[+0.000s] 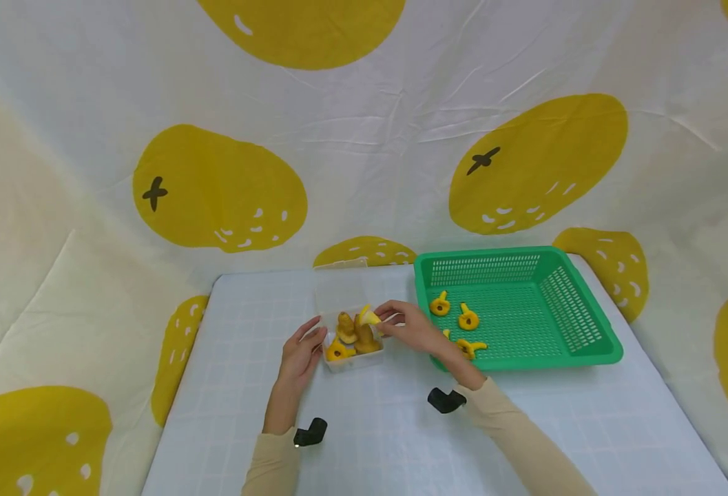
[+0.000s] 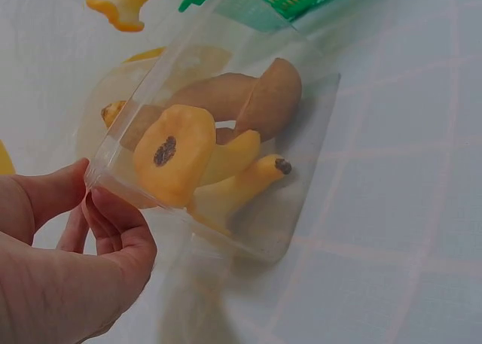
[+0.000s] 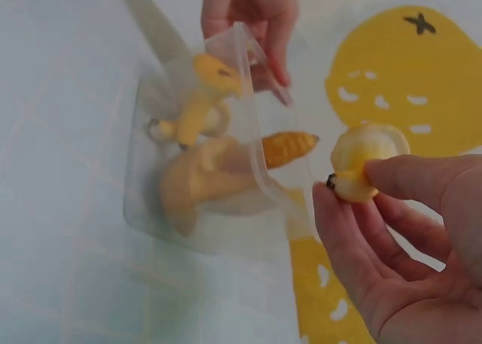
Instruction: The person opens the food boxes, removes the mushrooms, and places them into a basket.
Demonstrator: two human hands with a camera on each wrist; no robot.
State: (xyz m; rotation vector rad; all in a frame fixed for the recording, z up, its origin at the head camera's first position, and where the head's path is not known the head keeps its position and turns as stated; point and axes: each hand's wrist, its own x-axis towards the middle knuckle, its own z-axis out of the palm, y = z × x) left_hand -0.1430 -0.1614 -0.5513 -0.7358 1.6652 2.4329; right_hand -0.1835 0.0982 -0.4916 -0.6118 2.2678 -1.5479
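Note:
A clear plastic box (image 1: pixel 354 361) with a raised see-through lid (image 1: pixel 341 286) stands on the table. Inside it lie several mushrooms, yellow ones (image 2: pixel 175 152) and brown ones (image 2: pixel 273 99). My left hand (image 1: pixel 299 355) pinches the box's left rim between thumb and fingers, plainest in the left wrist view. Over the box's right side, my right hand (image 1: pixel 408 325) holds a yellow mushroom (image 3: pixel 367 156) between thumb and fingertips. That mushroom is above the rim, apart from those inside.
A green plastic basket (image 1: pixel 525 358) sits right of the box, with several yellow mushrooms (image 1: pixel 468 318) in its left part. White cloth with a faint grid covers the table (image 1: pixel 246 324). A fruit-printed curtain (image 1: pixel 364 172) hangs behind.

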